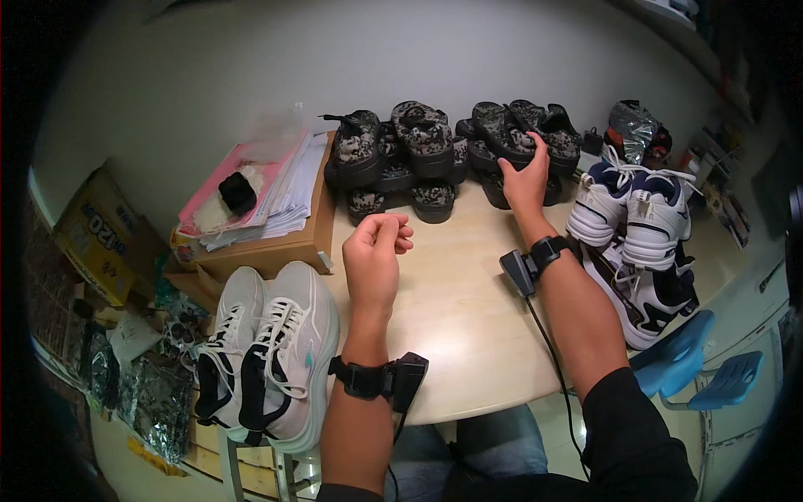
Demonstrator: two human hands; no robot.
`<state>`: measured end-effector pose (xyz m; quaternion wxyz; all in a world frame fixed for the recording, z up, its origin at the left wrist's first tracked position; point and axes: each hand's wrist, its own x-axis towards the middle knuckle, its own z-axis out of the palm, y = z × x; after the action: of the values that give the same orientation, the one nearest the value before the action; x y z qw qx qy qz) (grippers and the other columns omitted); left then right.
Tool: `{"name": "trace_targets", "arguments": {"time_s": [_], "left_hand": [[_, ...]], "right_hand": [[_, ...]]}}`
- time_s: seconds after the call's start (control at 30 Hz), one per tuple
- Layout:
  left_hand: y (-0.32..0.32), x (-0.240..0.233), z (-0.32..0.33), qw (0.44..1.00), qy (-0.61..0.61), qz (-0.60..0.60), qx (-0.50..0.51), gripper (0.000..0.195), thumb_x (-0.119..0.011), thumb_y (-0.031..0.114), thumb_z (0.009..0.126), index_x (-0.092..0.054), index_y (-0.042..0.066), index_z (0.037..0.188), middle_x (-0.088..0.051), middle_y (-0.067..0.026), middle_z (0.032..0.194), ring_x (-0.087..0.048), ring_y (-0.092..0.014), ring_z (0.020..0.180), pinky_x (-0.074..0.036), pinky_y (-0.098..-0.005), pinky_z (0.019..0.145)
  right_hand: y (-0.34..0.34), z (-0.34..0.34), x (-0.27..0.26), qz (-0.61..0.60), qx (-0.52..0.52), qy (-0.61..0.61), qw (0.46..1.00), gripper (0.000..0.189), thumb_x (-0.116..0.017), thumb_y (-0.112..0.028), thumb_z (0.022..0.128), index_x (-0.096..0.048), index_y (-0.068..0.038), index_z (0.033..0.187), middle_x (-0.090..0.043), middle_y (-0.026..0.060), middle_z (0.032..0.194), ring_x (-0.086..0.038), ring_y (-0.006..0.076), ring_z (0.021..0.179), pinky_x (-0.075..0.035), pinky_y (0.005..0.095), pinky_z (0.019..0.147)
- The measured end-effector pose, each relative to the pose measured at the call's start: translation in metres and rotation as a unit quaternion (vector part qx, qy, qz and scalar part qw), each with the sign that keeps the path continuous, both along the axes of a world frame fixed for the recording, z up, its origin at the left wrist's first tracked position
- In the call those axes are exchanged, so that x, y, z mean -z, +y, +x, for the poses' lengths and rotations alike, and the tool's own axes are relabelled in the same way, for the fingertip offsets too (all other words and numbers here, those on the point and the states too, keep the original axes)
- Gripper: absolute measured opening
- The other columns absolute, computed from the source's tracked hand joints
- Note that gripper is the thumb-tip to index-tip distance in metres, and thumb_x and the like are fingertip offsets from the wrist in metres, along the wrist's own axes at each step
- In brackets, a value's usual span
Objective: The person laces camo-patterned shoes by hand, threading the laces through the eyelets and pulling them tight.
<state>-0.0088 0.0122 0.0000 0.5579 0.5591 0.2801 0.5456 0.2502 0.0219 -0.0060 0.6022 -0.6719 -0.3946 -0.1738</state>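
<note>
My right hand reaches to the back of the wooden table, its thumb and fingers on a black and grey camouflage shoe at the top of the right pile. Beside that one lies another camouflage shoe, with more of the kind underneath. My left hand hovers over the table, its fingers curled with nothing visible in them. Just behind it stands a left pile of camouflage shoes. Black straps with small devices sit on both wrists.
Pale sneakers stand left of my left forearm. A cardboard box bearing papers and a pink folder is at the back left. White sneakers are stacked on the right, near blue chairs. Cables hang from both wrist devices.
</note>
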Motion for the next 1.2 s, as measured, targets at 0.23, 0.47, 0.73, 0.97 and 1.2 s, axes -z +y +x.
{"name": "trace_targets", "arguments": {"time_s": [0.23, 0.47, 0.73, 0.97, 1.2], "left_hand": [[-0.001, 0.0, 0.004, 1.0, 0.015, 0.019, -0.002, 0.02, -0.05, 0.013, 0.091, -0.062, -0.003, 0.091, -0.063, -0.0079, 0.078, -0.058, -0.012, 0.066, -0.048, -0.0237, 0.064], [0.001, 0.005, 0.004, 0.999, 0.022, 0.039, -0.004, 0.019, -0.051, 0.012, 0.091, -0.062, -0.003, 0.09, -0.063, -0.0081, 0.077, -0.058, -0.012, 0.065, -0.048, -0.0237, 0.062], [-0.002, 0.003, 0.005, 0.999, 0.03, 0.035, 0.002, 0.019, -0.052, 0.013, 0.091, -0.063, -0.003, 0.091, -0.063, -0.0078, 0.077, -0.058, -0.012, 0.066, -0.048, -0.0236, 0.063], [-0.001, 0.003, 0.005, 0.998, 0.034, 0.052, -0.011, 0.019, -0.051, 0.012, 0.091, -0.062, -0.003, 0.09, -0.063, -0.0072, 0.078, -0.058, -0.011, 0.069, -0.046, -0.0233, 0.066], [-0.001, 0.002, 0.007, 0.998, 0.033, 0.06, -0.009, 0.018, -0.051, 0.011, 0.091, -0.063, -0.003, 0.089, -0.063, -0.0065, 0.077, -0.057, -0.011, 0.07, -0.045, -0.0228, 0.066]], "right_hand": [[-0.006, 0.011, 0.002, -0.017, -0.014, 0.007, 1.0, 0.066, -0.074, -0.006, 0.07, -0.041, -0.013, 0.126, -0.044, 0.0176, 0.125, -0.045, 0.0351, 0.117, -0.038, 0.0397, 0.098], [-0.006, 0.005, 0.004, 0.0, -0.025, 0.024, 0.999, 0.068, -0.074, -0.006, 0.07, -0.04, -0.014, 0.129, -0.044, 0.0177, 0.126, -0.045, 0.0351, 0.117, -0.038, 0.0401, 0.098], [-0.007, 0.007, 0.003, -0.025, -0.021, 0.023, 0.999, 0.072, -0.073, -0.007, 0.073, -0.035, -0.014, 0.133, -0.04, 0.0197, 0.13, -0.043, 0.0363, 0.119, -0.038, 0.0404, 0.099], [-0.002, 0.008, 0.014, 0.013, -0.017, 0.004, 1.0, 0.084, -0.074, -0.01, 0.073, -0.023, -0.009, 0.14, -0.034, 0.0242, 0.136, -0.04, 0.0377, 0.123, -0.033, 0.0405, 0.103], [-0.001, 0.008, 0.023, 0.036, -0.04, 0.096, 0.994, 0.085, -0.074, -0.019, 0.076, -0.02, -0.006, 0.14, -0.038, 0.0266, 0.134, -0.039, 0.0372, 0.125, -0.032, 0.0398, 0.104]]}}
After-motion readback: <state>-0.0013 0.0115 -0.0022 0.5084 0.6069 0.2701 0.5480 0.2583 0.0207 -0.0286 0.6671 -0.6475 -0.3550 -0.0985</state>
